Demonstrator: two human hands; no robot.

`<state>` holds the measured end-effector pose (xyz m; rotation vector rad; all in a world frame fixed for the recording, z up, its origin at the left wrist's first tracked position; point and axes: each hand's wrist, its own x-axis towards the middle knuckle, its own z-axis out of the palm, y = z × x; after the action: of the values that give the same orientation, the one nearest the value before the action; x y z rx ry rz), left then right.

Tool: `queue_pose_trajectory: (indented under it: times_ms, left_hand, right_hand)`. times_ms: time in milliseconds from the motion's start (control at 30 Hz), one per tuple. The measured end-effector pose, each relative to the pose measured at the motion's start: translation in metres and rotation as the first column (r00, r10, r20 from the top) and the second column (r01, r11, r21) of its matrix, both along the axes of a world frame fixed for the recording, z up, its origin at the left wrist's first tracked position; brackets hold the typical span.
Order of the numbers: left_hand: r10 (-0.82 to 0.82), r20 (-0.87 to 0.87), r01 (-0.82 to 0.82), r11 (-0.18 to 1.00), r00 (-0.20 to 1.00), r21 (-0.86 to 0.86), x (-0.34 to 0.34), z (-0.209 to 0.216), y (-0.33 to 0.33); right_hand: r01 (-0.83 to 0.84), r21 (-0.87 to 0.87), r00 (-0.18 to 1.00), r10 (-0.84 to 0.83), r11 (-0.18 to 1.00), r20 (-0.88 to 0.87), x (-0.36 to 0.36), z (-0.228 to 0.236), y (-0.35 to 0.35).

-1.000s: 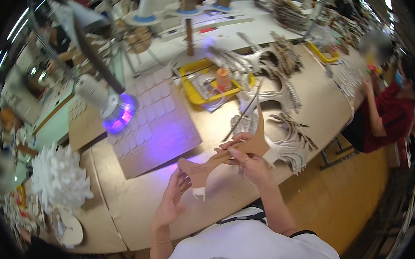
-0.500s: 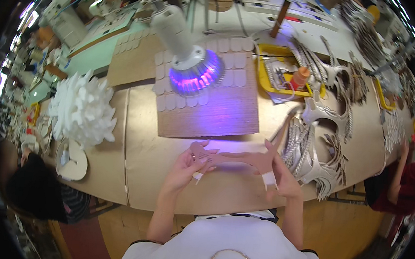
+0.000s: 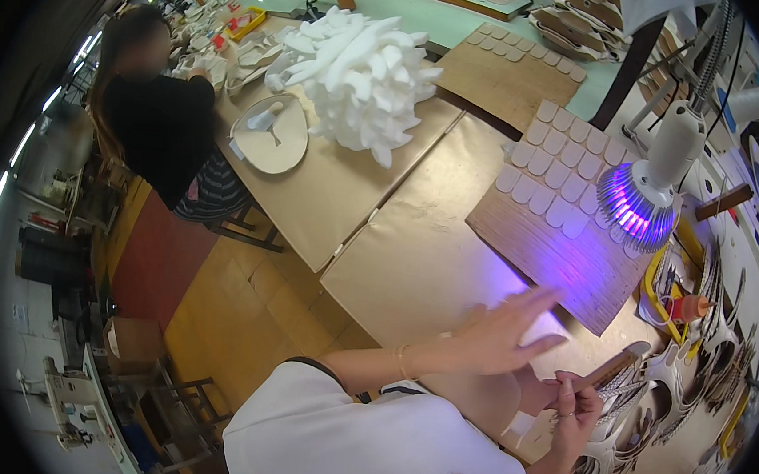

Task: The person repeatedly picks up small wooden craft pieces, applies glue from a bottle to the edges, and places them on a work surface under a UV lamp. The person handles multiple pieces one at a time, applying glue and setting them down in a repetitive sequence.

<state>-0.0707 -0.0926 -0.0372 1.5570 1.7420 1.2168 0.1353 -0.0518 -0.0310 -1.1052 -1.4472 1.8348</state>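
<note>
My right hand (image 3: pixel 574 414) is closed, pinching a pinkish-tan leather shoe upper piece (image 3: pixel 535 394) between thumb and fingers. One strap of the piece sticks out past this hand, and a small white tab shows at its lower side. My left hand (image 3: pixel 505 334) is slightly blurred, fingers stretched out and thumb apart, with nothing in it. It hovers over the near table edge, just above the piece, and hides part of it. Beyond it lies a brown board (image 3: pixel 523 226) with rows of small pale rounded pieces (image 3: pixel 556 172). A lamp (image 3: pixel 639 204) casts purple light on the board.
A pile of white foam-like pieces (image 3: pixel 361 75) stands on the gold-covered table (image 3: pixel 395 265), near a round beige item (image 3: pixel 273 144). At the right are a yellow tray (image 3: pixel 660 299) with an orange-capped bottle (image 3: pixel 688 308) and braided straps (image 3: pixel 663 375). Another person (image 3: pixel 153 117) sits at the left.
My view has swung left, bringing the seated person and floor into sight. My left hand has let go of the leather piece and opened; my right hand still holds it.
</note>
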Motion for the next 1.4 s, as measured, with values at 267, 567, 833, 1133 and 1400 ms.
queue_pose_trajectory:
  times_ms: [267,567,833,1133,1400]
  left_hand:
    - [-0.299,0.666,0.497,0.859,0.684,-0.125,0.024,-0.009,0.045]
    - [-0.218,0.913,0.774,0.617,0.344,-0.144,0.026,-0.010,0.051]
    - [-0.266,0.894,0.820,0.547,0.360,-0.167,0.041,-0.006,0.059]
    - [-0.349,0.131,0.349,0.937,0.928,0.030,0.057,-0.015,0.039]
    - [-0.167,-0.268,0.269,0.871,0.949,0.411,0.057,-0.023,0.039]
  right_hand:
    - [-0.337,0.120,0.889,0.274,0.934,0.365,-0.027,0.007,-0.015]
    - [0.204,0.102,0.948,-0.223,0.974,0.226,0.036,0.029,0.016]
    - [0.145,0.062,0.988,-0.147,0.988,0.042,0.023,0.008,0.043]
    - [0.118,0.357,0.986,-0.067,0.926,-0.153,0.040,0.001,0.036]
    - [0.113,0.393,0.972,-0.019,0.912,-0.235,0.040,-0.014,0.031]
